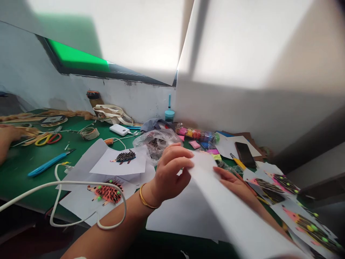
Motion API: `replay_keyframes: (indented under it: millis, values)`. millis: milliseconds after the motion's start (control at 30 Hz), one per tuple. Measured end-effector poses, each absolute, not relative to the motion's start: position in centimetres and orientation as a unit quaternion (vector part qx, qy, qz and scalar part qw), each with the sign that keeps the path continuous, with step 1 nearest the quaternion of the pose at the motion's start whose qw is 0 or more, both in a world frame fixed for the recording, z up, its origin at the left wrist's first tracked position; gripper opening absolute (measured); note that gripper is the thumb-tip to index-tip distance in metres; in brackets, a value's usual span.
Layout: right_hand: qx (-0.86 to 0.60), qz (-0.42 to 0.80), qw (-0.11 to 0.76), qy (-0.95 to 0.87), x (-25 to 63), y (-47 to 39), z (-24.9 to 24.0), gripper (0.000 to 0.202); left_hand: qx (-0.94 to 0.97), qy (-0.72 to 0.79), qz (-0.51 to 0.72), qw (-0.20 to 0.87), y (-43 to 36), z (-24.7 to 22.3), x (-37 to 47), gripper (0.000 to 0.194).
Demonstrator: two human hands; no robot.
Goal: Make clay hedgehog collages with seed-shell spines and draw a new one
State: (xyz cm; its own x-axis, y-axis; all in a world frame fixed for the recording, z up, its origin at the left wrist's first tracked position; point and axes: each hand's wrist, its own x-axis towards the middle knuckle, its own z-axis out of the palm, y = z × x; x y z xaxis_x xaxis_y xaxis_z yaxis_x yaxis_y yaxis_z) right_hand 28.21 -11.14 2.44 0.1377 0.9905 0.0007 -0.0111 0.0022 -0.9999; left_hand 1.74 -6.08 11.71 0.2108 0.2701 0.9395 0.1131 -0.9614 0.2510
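Note:
A white sheet of paper is lifted and tilted in front of me, its lower part blurred and close to the camera. My left hand, with a gold bangle at the wrist, has its fingers curled onto the sheet's left edge near the top. At the opposite edge, my right hand holds the paper, its palm and thumb partly hidden behind it. Beneath lies another white sheet on the green table. To the left are papers with a dark seed hedgehog and a pink hedgehog.
A white cable loops above my left forearm. Scissors, a blue utility knife and another person's hand are at left. Behind are a plastic bag of seeds and colored clay; at right, a phone and hedgehog pictures.

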Motion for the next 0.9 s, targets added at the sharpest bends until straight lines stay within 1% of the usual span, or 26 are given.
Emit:
replay_keyframes:
  millis: [33,67,133,167,200,233,267,333,400,467,567,733,800,900]
  values:
    - [-0.53,0.475,0.542,-0.447,28.8,-10.5,2.7,0.044,0.77,0.142,0.619,0.068,-5.8,11.1,1.5,0.021]
    - [-0.523,0.48,0.567,-0.419,29.4,-9.9,2.8,0.043,0.76,0.169,0.622,0.081,-5.5,10.4,1.3,0.02]
    - [-0.503,0.46,0.618,-0.391,30.0,-8.9,2.8,0.041,0.738,0.239,0.613,0.153,-4.7,8.9,1.1,0.02]
    - [-0.501,0.44,0.638,-0.385,30.1,-8.4,2.8,0.04,0.713,0.269,0.612,0.212,-4.3,8.1,1.1,0.019]
    - [-0.506,0.419,0.646,-0.389,30.2,-8.0,2.7,0.04,0.681,0.288,0.606,0.294,-3.8,7.4,1.2,0.016]
    - [-0.517,0.399,0.645,-0.396,30.1,-7.7,2.6,0.039,0.634,0.292,0.596,0.396,-3.4,6.8,1.3,0.011]
    - [-0.532,0.38,0.64,-0.404,30.1,-7.4,2.5,0.038,0.563,0.289,0.588,0.504,-3.0,6.4,1.4,0.011]
    - [-0.557,0.352,0.624,-0.42,29.9,-6.9,2.2,0.038,0.416,0.263,0.554,0.672,-2.5,5.8,1.6,0.026]
    - [-0.564,0.345,0.615,-0.428,29.7,-6.7,1.8,0.039,0.32,0.238,0.498,0.77,-2.4,5.4,1.7,0.039]
    - [-0.559,0.364,0.609,-0.429,29.6,-6.5,1.3,0.041,0.3,0.233,0.436,0.816,-2.4,4.8,1.7,0.044]
    - [-0.553,0.394,0.595,-0.43,29.5,-6.4,0.3,0.046,0.314,0.262,0.365,0.836,-2.7,3.2,1.7,0.046]
    - [-0.519,0.403,0.601,-0.455,30.1,-6.8,-0.9,0.048,0.248,0.301,0.378,0.84,-2.6,1.2,1.7,0.04]
    - [-0.518,0.423,0.56,-0.489,30.4,-7.3,-1.0,0.046,0.23,0.298,0.384,0.843,-2.4,1.1,1.5,0.038]
    - [-0.519,0.428,0.474,-0.568,30.6,-7.9,-0.6,0.041,0.222,0.297,0.381,0.847,-2.1,1.2,1.2,0.038]
